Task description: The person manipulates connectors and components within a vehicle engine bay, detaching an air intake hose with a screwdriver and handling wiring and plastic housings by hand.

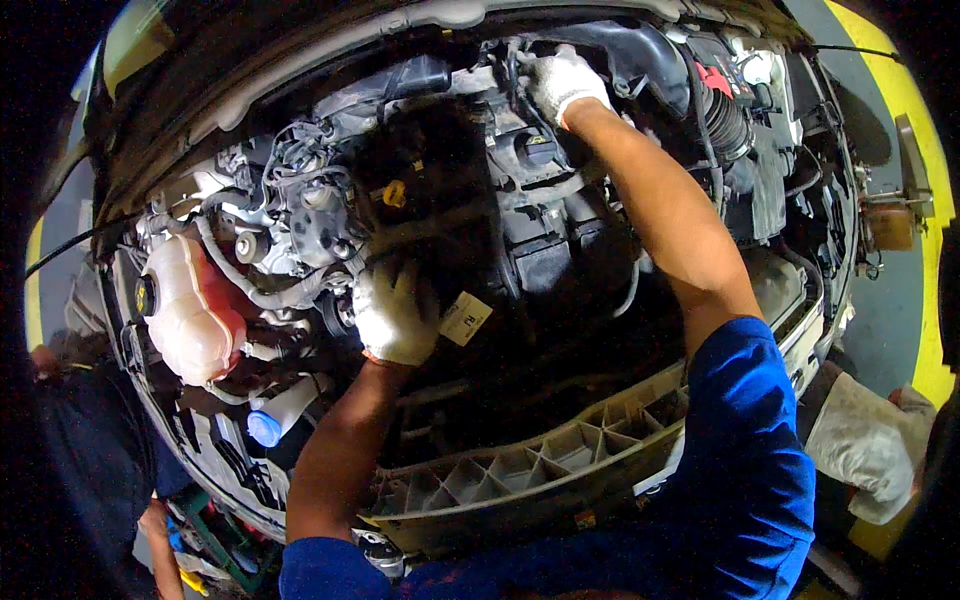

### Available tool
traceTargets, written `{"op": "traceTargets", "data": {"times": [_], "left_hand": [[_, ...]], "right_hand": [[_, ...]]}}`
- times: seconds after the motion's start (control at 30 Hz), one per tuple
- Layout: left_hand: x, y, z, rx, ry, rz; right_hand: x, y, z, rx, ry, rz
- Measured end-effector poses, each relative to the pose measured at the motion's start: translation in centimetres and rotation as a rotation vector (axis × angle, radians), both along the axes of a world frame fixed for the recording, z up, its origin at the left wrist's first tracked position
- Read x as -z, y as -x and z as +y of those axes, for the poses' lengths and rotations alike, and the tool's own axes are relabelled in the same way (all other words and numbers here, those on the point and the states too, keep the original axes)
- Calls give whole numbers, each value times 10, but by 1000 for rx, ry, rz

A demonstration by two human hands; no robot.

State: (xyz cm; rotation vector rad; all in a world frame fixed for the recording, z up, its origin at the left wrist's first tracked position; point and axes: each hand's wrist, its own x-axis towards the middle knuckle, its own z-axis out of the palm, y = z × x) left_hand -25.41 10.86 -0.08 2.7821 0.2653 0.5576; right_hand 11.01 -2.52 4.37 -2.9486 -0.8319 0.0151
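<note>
My right hand (567, 85), in a white knit glove, reaches to the far side of the engine bay. Its fingers bend in beside a dark hose (516, 80); their tips are partly hidden, and what they grip cannot be made out. Palm down, my left hand (396, 315) wears the same kind of glove. It rests on the near part of the engine with its fingers stretched out into shadow. A pale paper label (466, 318) lies just right of it. Farther off sits a yellow dipstick handle (394, 193).
A pinkish-white coolant tank (195, 310) with a black cap and a blue washer cap (263, 429) stand at left. A ribbed air hose (727, 125) and the battery (715, 60) are at far right. The ribbed front panel (520, 468) runs near me. Another person (75, 450) stands at left.
</note>
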Motion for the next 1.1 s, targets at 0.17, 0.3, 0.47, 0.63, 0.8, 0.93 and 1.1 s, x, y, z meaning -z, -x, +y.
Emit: {"op": "traceTargets", "data": {"times": [0.17, 0.3, 0.47, 0.63, 0.8, 0.93, 1.1], "left_hand": [[3, 1, 1, 33, -26, -73], [-3, -2, -2, 2, -32, -26], [-1, 1, 1, 22, -44, 18], [-1, -2, 1, 5, -40, -11], [3, 4, 2, 7, -4, -13], [2, 7, 0, 20, -45, -24], [9, -6, -3, 48, -13, -92]], "right_hand": [[1, -34, 12, -22, -13, 156], [4, -45, 14, -169, 22, 185], [-3, -33, 14, -245, 99, 96], [18, -42, 1, -357, -175, 11], [10, -40, 2, -384, -133, 111], [3, -35, 12, -294, 49, 176], [20, -65, 16, -207, 65, 210]]}}
